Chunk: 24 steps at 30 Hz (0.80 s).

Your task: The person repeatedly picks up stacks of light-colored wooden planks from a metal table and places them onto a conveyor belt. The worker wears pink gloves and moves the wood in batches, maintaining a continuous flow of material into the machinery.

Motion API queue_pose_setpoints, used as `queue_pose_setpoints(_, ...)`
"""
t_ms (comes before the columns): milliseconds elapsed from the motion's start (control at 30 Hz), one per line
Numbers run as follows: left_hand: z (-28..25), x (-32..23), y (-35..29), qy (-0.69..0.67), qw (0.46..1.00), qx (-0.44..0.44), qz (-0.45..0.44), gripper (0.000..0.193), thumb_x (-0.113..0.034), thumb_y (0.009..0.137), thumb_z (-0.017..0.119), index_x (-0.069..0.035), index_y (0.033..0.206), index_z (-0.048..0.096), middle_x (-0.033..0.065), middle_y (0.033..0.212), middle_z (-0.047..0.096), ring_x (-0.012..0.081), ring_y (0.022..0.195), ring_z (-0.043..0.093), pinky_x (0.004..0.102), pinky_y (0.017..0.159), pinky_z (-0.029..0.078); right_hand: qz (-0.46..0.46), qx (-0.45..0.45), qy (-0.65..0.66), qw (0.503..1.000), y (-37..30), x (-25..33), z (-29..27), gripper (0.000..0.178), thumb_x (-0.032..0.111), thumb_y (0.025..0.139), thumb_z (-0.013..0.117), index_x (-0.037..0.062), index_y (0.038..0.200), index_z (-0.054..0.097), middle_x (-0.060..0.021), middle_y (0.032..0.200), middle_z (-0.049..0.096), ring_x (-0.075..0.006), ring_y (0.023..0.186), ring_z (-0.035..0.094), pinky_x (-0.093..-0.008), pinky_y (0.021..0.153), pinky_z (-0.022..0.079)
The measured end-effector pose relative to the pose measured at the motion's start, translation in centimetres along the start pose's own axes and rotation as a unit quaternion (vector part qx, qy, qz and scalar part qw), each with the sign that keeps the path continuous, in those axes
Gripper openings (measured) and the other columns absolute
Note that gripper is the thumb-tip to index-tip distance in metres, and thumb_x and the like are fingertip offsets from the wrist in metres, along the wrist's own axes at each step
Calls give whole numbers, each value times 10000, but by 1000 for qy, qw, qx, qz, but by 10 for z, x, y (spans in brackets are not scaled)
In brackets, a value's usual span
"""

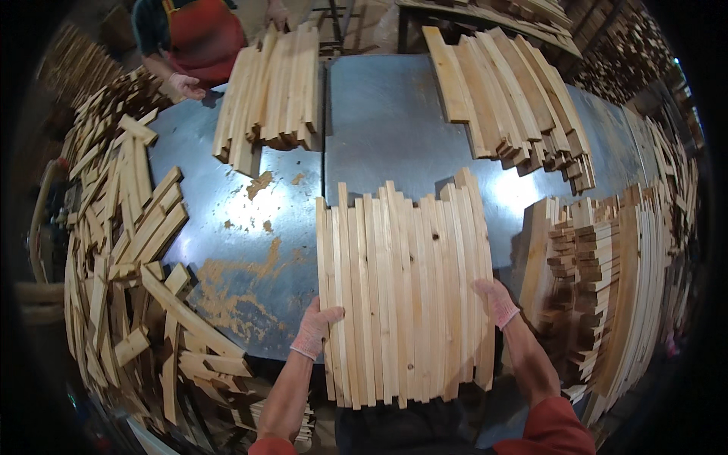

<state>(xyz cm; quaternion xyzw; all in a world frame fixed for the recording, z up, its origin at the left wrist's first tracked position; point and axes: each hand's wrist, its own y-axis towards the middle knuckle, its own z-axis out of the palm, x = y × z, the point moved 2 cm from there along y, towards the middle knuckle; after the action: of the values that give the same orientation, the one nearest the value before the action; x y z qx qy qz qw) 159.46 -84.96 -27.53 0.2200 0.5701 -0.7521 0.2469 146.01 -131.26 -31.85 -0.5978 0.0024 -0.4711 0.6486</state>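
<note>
left hand [317, 327] in a knit glove presses flat against the left edge of a bundle of wooden slats [406, 292]; right hand [497, 300], gloved too, presses the right edge. neither is clenched round a slat — both squeeze inward with fingers laid over the top faces, so the bundle is clamped between them. the slats lie side by side at the near edge of the metal table [379, 121], near ends hanging a little past the rim, far ends uneven, some poking out beyond their neighbours.

to do the squaring well, i judge: keep pressure even from both sides so no slat buckles upward, and tap the ragged far ends flush while the sides are held.

around it — a loose heap of slats [129, 250] spills along the left, a tidy stack [607, 280] stands on the right just beside the right hand. further off, two more bundles lie on the table: one far left [269, 91], one far right [508, 102]. a co-worker in a red apron [203, 34] stands across, with a gloved hand [184, 85] near the far-left bundle.
</note>
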Motion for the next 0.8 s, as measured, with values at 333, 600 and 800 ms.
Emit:
queue_pose_setpoints(333,-21,66,-170,-121,981,-65,134,618,-105,847,881,-5,1383,589,96,1155,716,186,989,700,364,889,594,-100,143,-139,975,-59,9,43,310,128,864,619,189,680,378,92,739,384,-73,696,383,-286,698,364)
queue_pose_setpoints(600,-47,95,-363,-144,920,-188,311,620,-134,892,842,-47,1456,599,49,1332,681,157,1223,623,345,1089,490,-44,379,-165,910,-72,13,163,193,163,822,698,42,952,621,21,855,587,-155,738,584,-325,731,518)
queue_pose_setpoints(800,-90,201,-509,-189,851,-337,355,775,-216,849,854,4,1518,530,95,1341,670,203,1225,625,357,1110,476,-9,504,-222,835,-122,-84,284,709,276,823,810,-90,1396,611,-182,1176,750,-351,1029,763,-492,939,646)
